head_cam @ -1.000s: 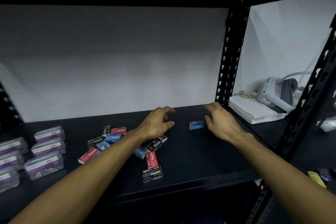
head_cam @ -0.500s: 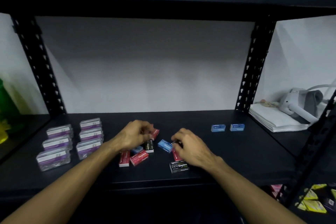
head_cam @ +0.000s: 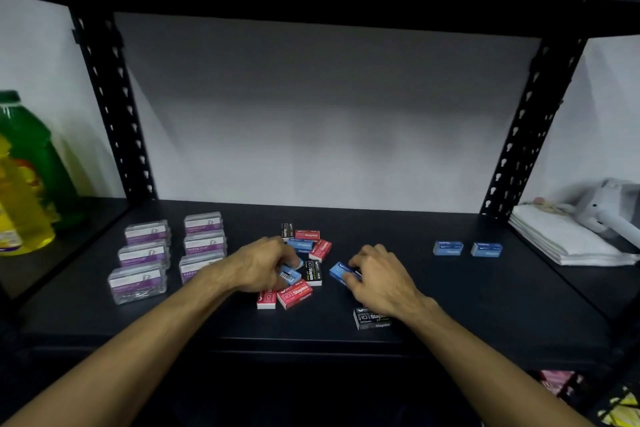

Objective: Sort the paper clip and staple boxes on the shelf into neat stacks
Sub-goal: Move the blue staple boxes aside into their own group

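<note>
A loose heap of red, blue and black staple boxes (head_cam: pixel 304 253) lies mid-shelf. My left hand (head_cam: pixel 259 263) curls round a blue staple box (head_cam: pixel 290 274) at the heap's left side. My right hand (head_cam: pixel 377 274) grips another blue staple box (head_cam: pixel 337 272) just right of the heap. A black staple box (head_cam: pixel 369 318) lies under my right wrist. Two blue boxes (head_cam: pixel 447 248) (head_cam: pixel 486 249) sit side by side at the right. Several clear paper clip boxes (head_cam: pixel 145 262) with purple labels stand in two rows at the left.
The dark shelf board (head_cam: pixel 485 305) is bounded by black perforated uprights (head_cam: pixel 526 135). Green and yellow bottles (head_cam: pixel 24 177) stand in the left bay. Folded white cloth (head_cam: pixel 561 236) and a white device (head_cam: pixel 609 208) fill the right bay.
The view swung left from the right end of the shelf. Both hands came back from the two blue boxes to the heap, and each now holds a blue box.
</note>
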